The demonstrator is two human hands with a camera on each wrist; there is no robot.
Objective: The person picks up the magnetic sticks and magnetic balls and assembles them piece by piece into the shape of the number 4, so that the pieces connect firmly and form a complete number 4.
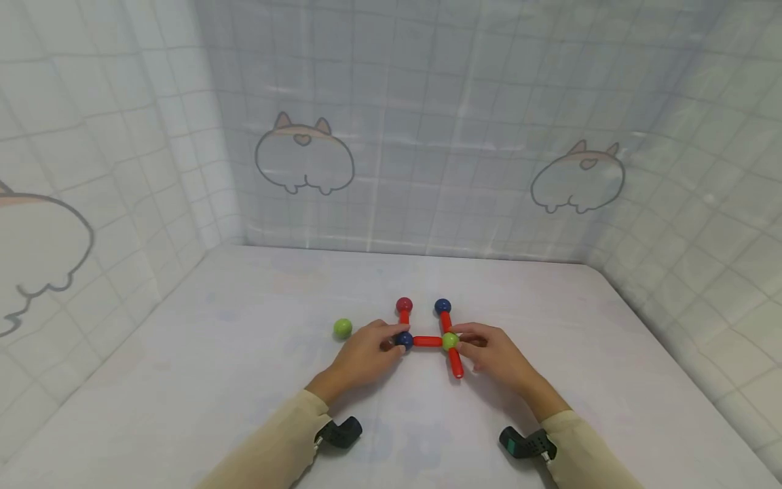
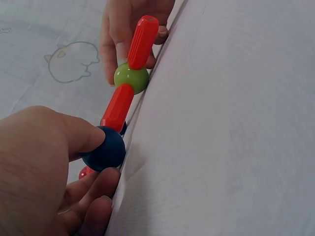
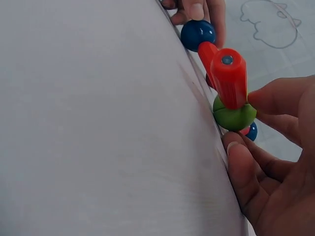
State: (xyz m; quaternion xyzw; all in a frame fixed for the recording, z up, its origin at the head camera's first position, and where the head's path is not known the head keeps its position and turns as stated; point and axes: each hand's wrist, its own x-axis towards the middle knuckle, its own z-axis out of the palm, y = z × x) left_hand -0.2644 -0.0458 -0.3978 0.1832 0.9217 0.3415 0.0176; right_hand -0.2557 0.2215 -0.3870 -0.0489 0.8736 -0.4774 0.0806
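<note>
A joined figure of red magnetic sticks and coloured balls lies on the table. My left hand (image 1: pixel 368 352) pinches its near-left blue ball (image 2: pixel 106 150) between thumb and fingers. From that ball a red stick (image 1: pixel 427 341) runs right to a green ball (image 3: pixel 234 114), which my right hand (image 1: pixel 496 355) pinches. Another red stick (image 1: pixel 456 364) points from the green ball towards me, its metal-tipped end free. Away from me, one stick leads from the green ball to a second blue ball (image 1: pixel 442 307), and one from the left blue ball to a red ball (image 1: pixel 404 305).
A loose green ball (image 1: pixel 343 329) lies on the white table (image 1: pixel 293 285), just beyond my left hand. Pale tiled-pattern sheeting (image 1: pixel 415 136) with cartoon animals encloses the back and sides. Each wrist carries a black strap device (image 1: pixel 342 432).
</note>
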